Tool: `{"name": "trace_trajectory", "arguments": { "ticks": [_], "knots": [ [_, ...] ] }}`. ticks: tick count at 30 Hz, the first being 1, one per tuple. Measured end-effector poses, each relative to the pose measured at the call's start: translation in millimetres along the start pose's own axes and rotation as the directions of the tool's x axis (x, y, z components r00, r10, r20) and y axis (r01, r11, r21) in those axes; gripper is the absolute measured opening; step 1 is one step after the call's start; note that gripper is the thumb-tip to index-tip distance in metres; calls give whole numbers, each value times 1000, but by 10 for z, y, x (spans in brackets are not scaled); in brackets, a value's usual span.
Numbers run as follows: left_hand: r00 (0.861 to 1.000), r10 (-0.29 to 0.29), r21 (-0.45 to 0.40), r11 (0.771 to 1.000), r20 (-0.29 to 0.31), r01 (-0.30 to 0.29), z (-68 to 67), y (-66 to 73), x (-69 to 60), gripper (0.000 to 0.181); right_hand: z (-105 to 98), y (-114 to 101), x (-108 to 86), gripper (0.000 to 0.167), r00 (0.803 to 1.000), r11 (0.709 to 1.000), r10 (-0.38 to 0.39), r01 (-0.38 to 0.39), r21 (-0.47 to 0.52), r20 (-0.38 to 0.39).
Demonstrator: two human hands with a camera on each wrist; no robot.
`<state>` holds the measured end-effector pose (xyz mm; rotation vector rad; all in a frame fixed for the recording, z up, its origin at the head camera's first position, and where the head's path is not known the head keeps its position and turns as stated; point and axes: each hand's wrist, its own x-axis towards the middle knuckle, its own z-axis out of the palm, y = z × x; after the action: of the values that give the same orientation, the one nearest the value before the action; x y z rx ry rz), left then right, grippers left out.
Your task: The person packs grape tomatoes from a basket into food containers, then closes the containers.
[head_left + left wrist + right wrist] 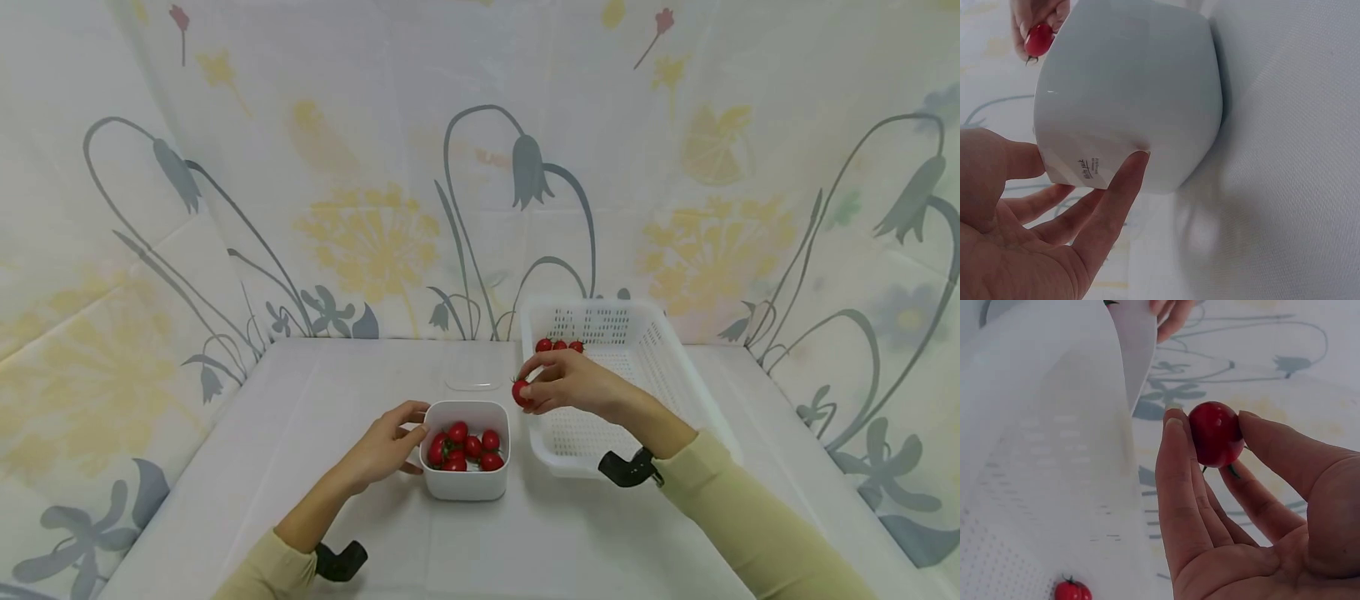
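Note:
My right hand [558, 382] pinches a red cherry tomato [1216, 434] with green sepals between thumb and fingertips. In the head view it holds this tomato just outside the left wall of a white perforated basket [693, 392]. My left hand [386, 442] touches the left side of a small white box [1129, 81], its thumb at the rim and its other fingers spread along the outer wall. Several cherry tomatoes [472, 447] lie inside the box. More cherry tomatoes [560, 345] sit in the basket's far left corner, partly hidden by my right hand.
A clear, flat lid-like piece [472, 385] lies behind the box on the white tabletop [360, 375]. The basket stands to the right of the box, with a narrow gap between them. A flower-printed cloth [375, 167] hangs behind and at both sides.

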<state>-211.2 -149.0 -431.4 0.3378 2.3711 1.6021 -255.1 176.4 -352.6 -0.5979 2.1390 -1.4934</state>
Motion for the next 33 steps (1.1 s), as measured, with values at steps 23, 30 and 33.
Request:
{"name": "trace_trajectory", "arguments": {
  "ticks": [23,30,33],
  "knots": [
    [1000,14,-15,1000,16,-13,-8,-6,-2,38,789,64,384,20,999,936,-53,54,-347,12],
    [999,17,-18,1000,28,-16,-16,-4,-7,39,997,132,505,22,994,815,-105,89,-572,6],
    [999,20,-21,1000,26,-20,-16,3,-10,39,1057,153,533,26,995,763,-95,62,-643,-16]
  ]
}}
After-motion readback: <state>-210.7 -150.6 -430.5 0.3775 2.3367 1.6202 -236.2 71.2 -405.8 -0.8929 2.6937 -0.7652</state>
